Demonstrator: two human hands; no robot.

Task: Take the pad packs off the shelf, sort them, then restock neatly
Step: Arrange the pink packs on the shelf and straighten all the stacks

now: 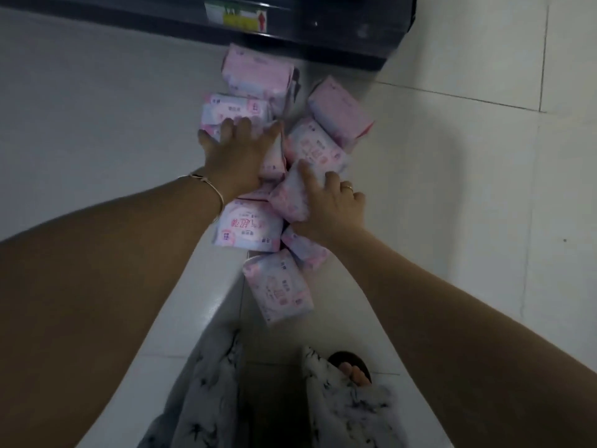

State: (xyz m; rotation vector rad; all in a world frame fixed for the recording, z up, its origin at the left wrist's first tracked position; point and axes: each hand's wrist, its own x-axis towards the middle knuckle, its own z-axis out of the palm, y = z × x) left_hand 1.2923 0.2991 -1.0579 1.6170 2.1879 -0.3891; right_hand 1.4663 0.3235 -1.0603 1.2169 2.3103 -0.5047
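Pad packs [247, 226], pink and white, lie in a loose heap on the floor [468, 221] in the upper middle of the frame, running from just below the dark shelf [339, 37] at the top edge down toward the person's feet. As I read it, the first step is done or nearly so: I count about ten packs off the shelf, though how much of the shelf remains stocked is out of view. Sorting looks barely begun. The packs point every way, some overlapping, one pair at upper right lying askew from the rest. Restocking is all still ahead.

Both hands are in the heap. The left hand [235, 156], bracelet at the wrist, lies palm down with its fingers spread flat across the packs in the upper left of the pile, pressing rather than clasping. The right hand [329, 205], ring on one finger, grips a tilted pack [287, 198] at the pile's centre, thumb on top.

The floor is pale glossy tile with thin grout lines. A white ledge [206, 302] runs diagonally through the lower middle; what it belongs to I cannot tell. A yellow and red label [240, 17] shows on the shelf. The light is dim.
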